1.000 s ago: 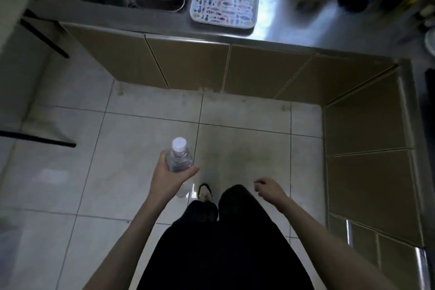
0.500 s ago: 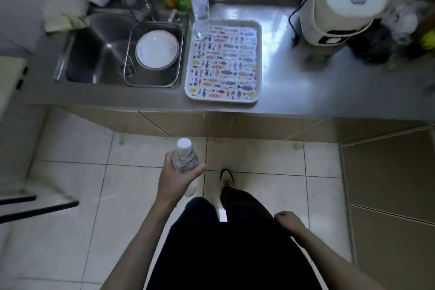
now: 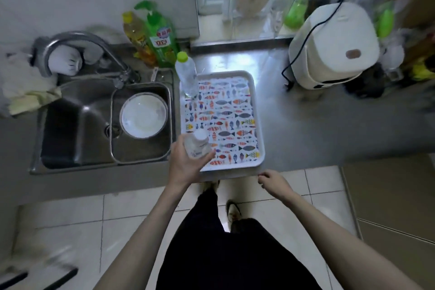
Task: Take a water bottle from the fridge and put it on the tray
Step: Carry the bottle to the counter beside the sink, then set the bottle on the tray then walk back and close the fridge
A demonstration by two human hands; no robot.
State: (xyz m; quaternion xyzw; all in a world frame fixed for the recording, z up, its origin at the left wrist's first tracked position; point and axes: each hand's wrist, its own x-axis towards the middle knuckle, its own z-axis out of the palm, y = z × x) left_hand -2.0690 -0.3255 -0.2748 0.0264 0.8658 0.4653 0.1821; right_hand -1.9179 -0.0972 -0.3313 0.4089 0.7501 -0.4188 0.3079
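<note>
From the head view, a water bottle [image 3: 197,145] with a white cap was held upright in the left hand [image 3: 186,165], fingers wrapped closed around its clear body, over the near left corner of the fish-patterned tray [image 3: 258,129]. The bottle's lower part was hidden by the hand, so whether its base touched the tray could not be told. The right hand [image 3: 273,180] was seen loosely curled and holding nothing, just off the near edge of the worktop [image 3: 329,129], beside the tray's near right corner.

A second bottle [image 3: 186,74] with a green cap was seen standing at the tray's far left corner. To the left of the tray, a white bowl [image 3: 143,117] lay in a metal basket [image 3: 117,148] set in the sink [image 3: 70,129], under the curved tap [image 3: 77,41]. Behind the tray's far left corner, at the far edge of the worktop, a green detergent bottle [image 3: 160,35] and a yellow bottle [image 3: 136,33] were placed side by side. Towards the far right of the worktop a white appliance [image 3: 329,49] with a black cord was seen — the things beyond it at the right edge were blurred and hard to make out. Dark trousers and a shoe [image 3: 233,212] were visible below, on the tiled floor [image 3: 70,219].
</note>
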